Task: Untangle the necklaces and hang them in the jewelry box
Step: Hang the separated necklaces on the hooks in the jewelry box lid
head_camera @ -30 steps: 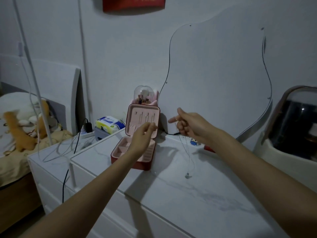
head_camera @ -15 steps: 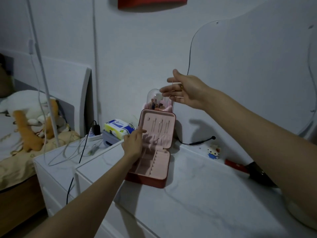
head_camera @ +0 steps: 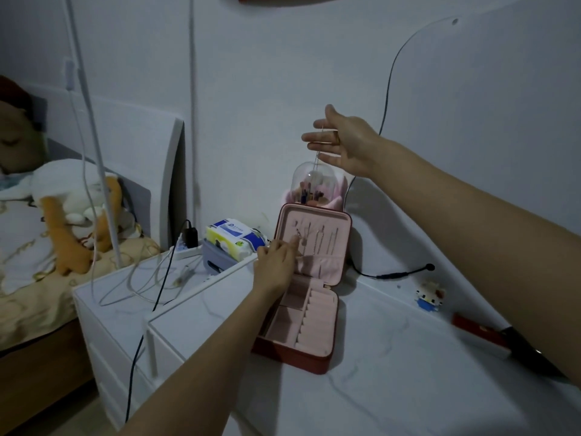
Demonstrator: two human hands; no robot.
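Pink-lined box (head_camera: 309, 278) stands open on the tabletop (head_camera: 393, 372), lid upright. Left grip (head_camera: 276, 262) reaches into the lid, fingertips pinching a chain end by the hooks. Right grip (head_camera: 341, 143), raised above it, has fingers spread straight; a thin necklace (head_camera: 317, 158) hangs from them toward the box.
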